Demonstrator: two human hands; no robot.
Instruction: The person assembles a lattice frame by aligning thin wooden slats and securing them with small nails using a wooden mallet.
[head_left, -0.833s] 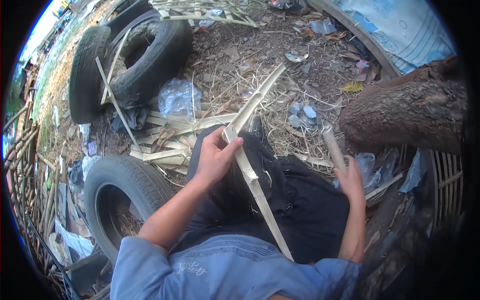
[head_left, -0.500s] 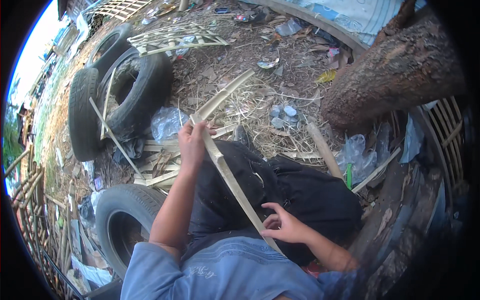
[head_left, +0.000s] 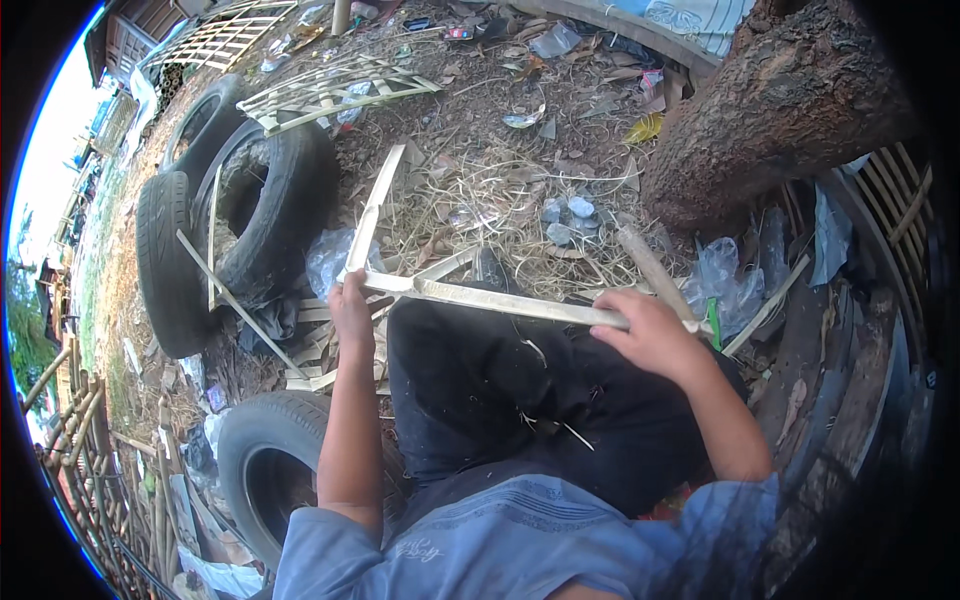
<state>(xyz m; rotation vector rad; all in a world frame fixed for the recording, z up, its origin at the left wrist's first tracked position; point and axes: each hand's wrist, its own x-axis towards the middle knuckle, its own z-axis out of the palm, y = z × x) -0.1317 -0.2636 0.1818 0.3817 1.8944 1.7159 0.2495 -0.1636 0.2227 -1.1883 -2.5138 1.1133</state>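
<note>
A pale split bamboo strip point(head_left: 500, 300) lies almost level above my dark trousers, sharply bent near its left end. Beyond the bend, its shorter piece slants up and away. My left hand point(head_left: 350, 305) is closed on the strip right at the bend. Toward the other end, my right hand point(head_left: 645, 330) grips the strip with the thumb on the near side and the fingers over the far side. The strip's right tip sticks out past that hand, close to a green upright piece point(head_left: 713, 322) whose kind I cannot make out.
Old tyres point(head_left: 270, 200) stand and lie along the left side. A woven bamboo lattice point(head_left: 340, 95) rests on the ground behind them. Thin shavings point(head_left: 490, 200) and grey stones point(head_left: 570, 220) lie ahead. A thick tree trunk point(head_left: 780, 120) leans in at the right, above a wooden stick point(head_left: 655, 270).
The bamboo strip has swung from a steep slant to nearly level. My right hand has moved up and right and closed on it; the left hand has shifted slightly left and down.
</note>
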